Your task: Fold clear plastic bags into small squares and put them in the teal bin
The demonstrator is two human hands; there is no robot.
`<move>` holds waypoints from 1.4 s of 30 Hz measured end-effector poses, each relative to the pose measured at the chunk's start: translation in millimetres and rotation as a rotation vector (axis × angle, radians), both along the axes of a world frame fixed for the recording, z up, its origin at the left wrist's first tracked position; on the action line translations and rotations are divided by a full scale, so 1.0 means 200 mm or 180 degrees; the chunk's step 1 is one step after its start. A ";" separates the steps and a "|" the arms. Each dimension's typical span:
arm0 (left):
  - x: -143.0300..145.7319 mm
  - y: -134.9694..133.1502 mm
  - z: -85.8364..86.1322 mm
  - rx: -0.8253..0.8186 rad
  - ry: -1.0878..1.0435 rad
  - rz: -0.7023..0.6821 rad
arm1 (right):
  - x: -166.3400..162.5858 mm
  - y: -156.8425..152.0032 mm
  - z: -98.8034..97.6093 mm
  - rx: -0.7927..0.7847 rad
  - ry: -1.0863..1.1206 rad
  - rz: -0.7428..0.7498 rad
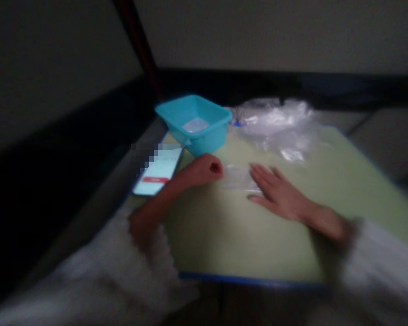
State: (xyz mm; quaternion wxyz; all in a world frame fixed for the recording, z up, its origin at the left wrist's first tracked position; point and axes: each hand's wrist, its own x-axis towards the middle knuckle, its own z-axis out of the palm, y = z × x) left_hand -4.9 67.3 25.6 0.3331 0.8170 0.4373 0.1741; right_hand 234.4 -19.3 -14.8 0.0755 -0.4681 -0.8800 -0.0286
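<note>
A small clear plastic bag lies flat on the pale green table, between my two hands. My left hand is curled into a loose fist at the bag's left edge; whether it pinches the bag is blurred. My right hand lies flat with fingers stretched out, pressing on the bag's right end. Both arms wear white fuzzy sleeves.
A turquoise plastic tub with something pale inside stands at the back left. A heap of clear plastic bags lies at the back right. A lit phone rests at the table's left edge. Dark surroundings, walls behind.
</note>
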 end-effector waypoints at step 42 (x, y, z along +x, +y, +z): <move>0.06 -0.11 -0.11 -0.0575 -0.0829 0.0125 | 0.00 -0.01 0.02 -0.0108 0.0169 0.0003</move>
